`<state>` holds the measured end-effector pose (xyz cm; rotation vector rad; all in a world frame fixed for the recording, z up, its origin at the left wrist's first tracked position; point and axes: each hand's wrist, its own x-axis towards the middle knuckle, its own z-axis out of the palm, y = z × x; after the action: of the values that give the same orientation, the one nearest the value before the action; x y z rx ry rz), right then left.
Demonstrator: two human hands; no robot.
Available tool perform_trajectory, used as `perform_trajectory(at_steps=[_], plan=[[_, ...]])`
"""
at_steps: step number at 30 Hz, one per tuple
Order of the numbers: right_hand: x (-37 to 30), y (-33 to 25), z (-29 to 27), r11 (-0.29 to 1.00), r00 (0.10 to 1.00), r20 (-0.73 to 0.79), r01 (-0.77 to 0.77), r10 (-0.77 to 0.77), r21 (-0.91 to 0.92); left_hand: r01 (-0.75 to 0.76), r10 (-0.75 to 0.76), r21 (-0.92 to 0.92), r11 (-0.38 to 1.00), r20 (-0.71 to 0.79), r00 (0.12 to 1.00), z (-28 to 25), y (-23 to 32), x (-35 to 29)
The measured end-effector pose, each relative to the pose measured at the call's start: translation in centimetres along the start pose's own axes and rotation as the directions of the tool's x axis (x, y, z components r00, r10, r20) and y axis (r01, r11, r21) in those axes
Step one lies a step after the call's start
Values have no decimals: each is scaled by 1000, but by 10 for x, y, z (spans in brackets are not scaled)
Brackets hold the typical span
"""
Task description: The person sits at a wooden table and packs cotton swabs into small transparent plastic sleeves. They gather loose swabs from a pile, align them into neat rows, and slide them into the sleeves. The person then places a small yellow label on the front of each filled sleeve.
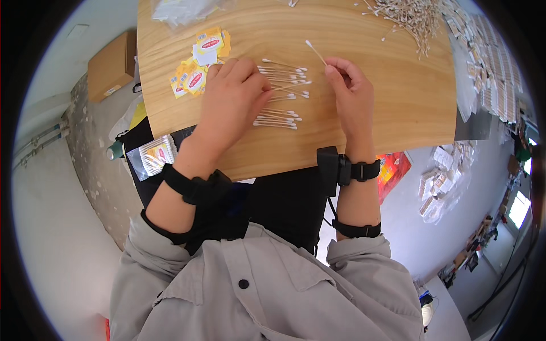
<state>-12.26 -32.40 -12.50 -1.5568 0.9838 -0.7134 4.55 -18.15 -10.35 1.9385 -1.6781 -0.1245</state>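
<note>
Grip: our right hand [351, 94] pinches one cotton swab [314, 52] by its lower end, tip pointing up-left; our left hand [230, 99] rests fingers-down on the row of cotton swabs [281, 96].
Where: on the wooden board [398, 102], between our hands.
Handling: we judge swabs featherlight, thin, bendable; hold mid-stick, not the tips.
Nearby: yellow labels [199, 68] left, loose swab pile [409, 17] top right.

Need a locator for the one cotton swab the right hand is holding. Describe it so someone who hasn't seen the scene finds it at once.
Start at the wooden board across the person's lap and find the right hand near its middle. The cotton swab sticks up and to the left from that hand's fingertips. Unlike the neat row of swabs by the left hand and the loose heap at the far edge, it is single and pinched.
</note>
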Motion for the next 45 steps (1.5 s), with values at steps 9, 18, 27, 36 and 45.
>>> perform_trajectory(at_steps=[9, 18, 27, 36, 45], plan=[[17, 2, 23, 881, 960, 55, 273, -273, -386, -9, 7, 38, 999, 28, 1000, 1, -11, -9], [5, -3, 15, 932, 976, 79, 216, -202, -292, 166, -177, 133, 977, 76, 981, 25, 42, -39], [-25, 7, 8, 777, 896, 211, 443, -390, -447, 180, -205, 144, 973, 185, 961, 29, 39, -52], [-28, 17, 12, 740, 842, 183, 535, -508, -408, 180, -208, 153, 972, 190, 959, 30, 38, -54], [-30, 14, 14, 755, 859, 175, 507, -481, -416, 166, -196, 156, 974, 208, 958, 28, 38, -53]])
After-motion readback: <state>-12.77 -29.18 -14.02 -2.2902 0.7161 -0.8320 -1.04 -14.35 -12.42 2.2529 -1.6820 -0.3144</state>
